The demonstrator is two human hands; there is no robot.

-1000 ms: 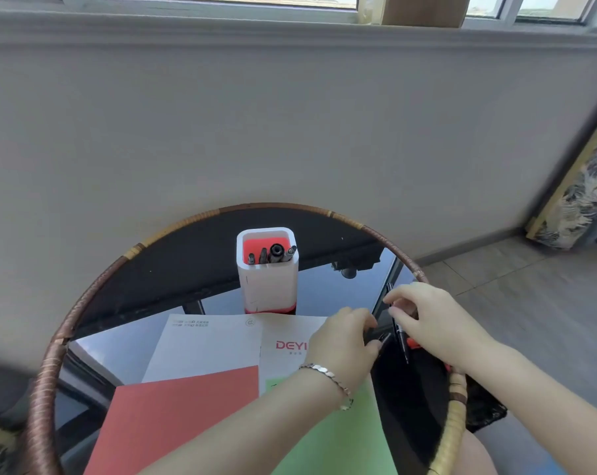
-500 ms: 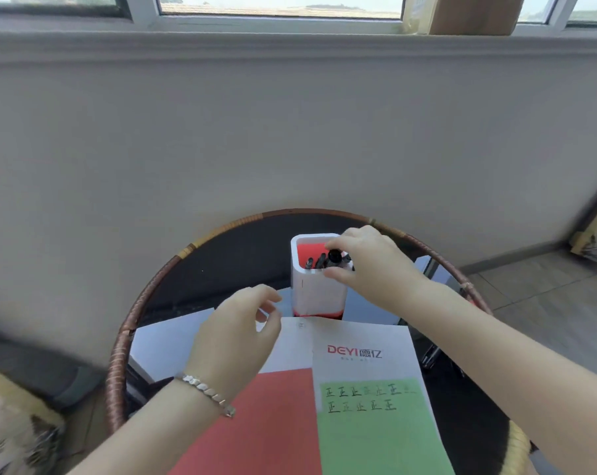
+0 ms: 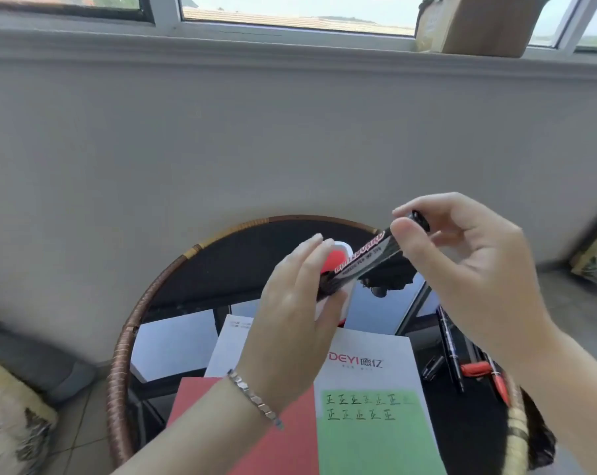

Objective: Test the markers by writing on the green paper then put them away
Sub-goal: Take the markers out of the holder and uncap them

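1. Black, with red and white lettering along its barrel, the marker [image 3: 365, 265] is held in the air above the bench [image 3: 118, 354]; it is tilted, its upper end to the right and its lower end to the left.
2. The right hand [image 3: 472, 269] pinches the marker's upper end between thumb and forefinger; its other fingers are loosely curled behind.
3. The left hand [image 3: 297, 320] has the marker's lower end between its nearly straight fingers and its thumb; that end is hidden behind the fingers, so the exact grip is hard to see; a silver bracelet [image 3: 255, 399] sits on this wrist.
4. The green paper [image 3: 375, 440] lies flat at the near edge of the bench, below both hands; two rows of small written characters run across its top.
5. A red sheet [image 3: 255, 443] lies just left of the green paper, touching it; both lie over a white sheet [image 3: 369, 344] printed with "DEYI" in red.
6. A white pen holder [image 3: 343, 247] with a red inside stands behind the left hand and is mostly hidden by it; its contents cannot be seen.
7. Several dark pens [image 3: 451, 351] and a red item [image 3: 475, 368] lie on the right side of the bench, under the right forearm.
8. The bench is round, with a dark glassy top and a wrapped rattan rim; it stands against a grey wall [image 3: 290, 132]; a cardboard box [image 3: 478, 25] rests on the window sill above.
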